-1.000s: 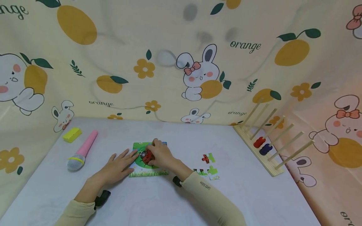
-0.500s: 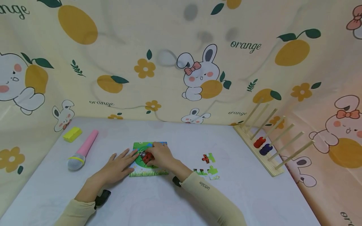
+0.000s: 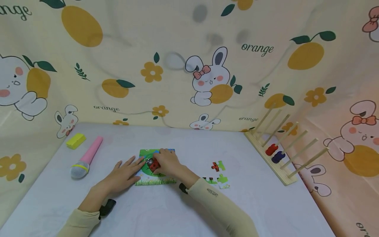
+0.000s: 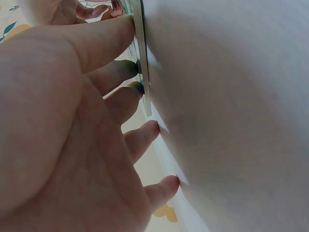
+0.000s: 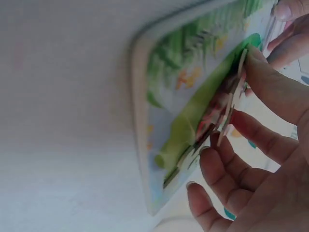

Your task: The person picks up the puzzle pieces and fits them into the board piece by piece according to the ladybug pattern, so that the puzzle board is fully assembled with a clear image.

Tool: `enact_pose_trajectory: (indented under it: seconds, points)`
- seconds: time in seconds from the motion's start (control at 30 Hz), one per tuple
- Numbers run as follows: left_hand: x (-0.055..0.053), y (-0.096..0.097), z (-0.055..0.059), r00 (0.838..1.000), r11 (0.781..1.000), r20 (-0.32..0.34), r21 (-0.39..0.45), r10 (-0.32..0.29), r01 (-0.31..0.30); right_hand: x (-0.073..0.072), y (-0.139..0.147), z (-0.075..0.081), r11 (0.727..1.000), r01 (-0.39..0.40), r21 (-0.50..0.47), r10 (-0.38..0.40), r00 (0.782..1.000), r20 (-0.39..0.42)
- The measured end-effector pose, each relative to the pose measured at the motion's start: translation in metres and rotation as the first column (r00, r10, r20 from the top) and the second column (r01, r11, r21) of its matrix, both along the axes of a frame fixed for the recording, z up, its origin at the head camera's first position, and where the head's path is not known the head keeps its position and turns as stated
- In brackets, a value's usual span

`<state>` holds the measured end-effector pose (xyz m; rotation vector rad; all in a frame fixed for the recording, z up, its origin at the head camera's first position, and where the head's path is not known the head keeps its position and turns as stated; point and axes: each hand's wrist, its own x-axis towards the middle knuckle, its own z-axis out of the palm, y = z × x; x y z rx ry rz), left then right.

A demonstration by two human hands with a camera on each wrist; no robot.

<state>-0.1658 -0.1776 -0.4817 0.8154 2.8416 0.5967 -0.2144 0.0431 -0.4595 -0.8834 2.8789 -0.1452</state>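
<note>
A ladybug jigsaw puzzle point(image 3: 155, 181) lies flat on the white table, grass along its near edge. My left hand point(image 3: 125, 174) rests at its left side with fingers spread. In the left wrist view, the thumb and two fingertips point(image 4: 126, 67) are on the board's edge, while two others touch the table. Over the ladybug, my right hand point(image 3: 170, 164) pinches a puzzle piece point(image 5: 226, 116) between thumb and fingers. The piece stands tilted above the picture in the right wrist view, and the hand covers the board's right part.
Several loose puzzle pieces point(image 3: 222, 178) lie right of the board. Farther right stands a wooden peg rack point(image 3: 270, 159) with red beads point(image 3: 271, 149) and blue beads point(image 3: 278, 156). At the left are a pink toy microphone point(image 3: 91, 151) and a yellow block point(image 3: 75, 141). A printed cloth hangs behind.
My right hand has lowered its fingers and shifted slightly left over the ladybug with the puzzle piece. The left hand stays in place, as do the loose pieces.
</note>
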Motion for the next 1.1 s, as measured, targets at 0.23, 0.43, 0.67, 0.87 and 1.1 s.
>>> enact_pose_trajectory:
  seconds: [0.23,0.43,0.67,0.87,1.1]
  points:
    - [-0.0007,0.0012,-0.0012,1.000,1.000,0.013,-0.001,0.000,0.000,-0.0002,-0.0034,0.0013,1.000,0.017,0.022,-0.018,1.000,0.024]
    - [0.0001,0.0013,-0.0006,0.999,1.000,0.036,0.005,0.005,-0.005,-0.0009,-0.0038,0.0016,1.000,0.017,0.019,-0.017,0.999,0.028]
    - [0.0001,0.0008,0.0009,1.000,1.000,0.029,0.001,0.002,-0.002,-0.0020,-0.0042,0.0006,1.000,0.015,0.019,-0.016,1.000,0.018]
    - [0.0006,0.0015,0.0024,1.000,1.000,0.020,0.007,-0.002,0.002,-0.0023,-0.0043,0.0011,1.000,0.009,0.025,-0.009,1.000,0.009]
    - [0.0005,0.0019,0.0028,1.000,1.000,0.022,0.011,0.004,-0.004,-0.0028,-0.0035,0.0034,1.000,-0.001,0.026,0.001,1.000,0.007]
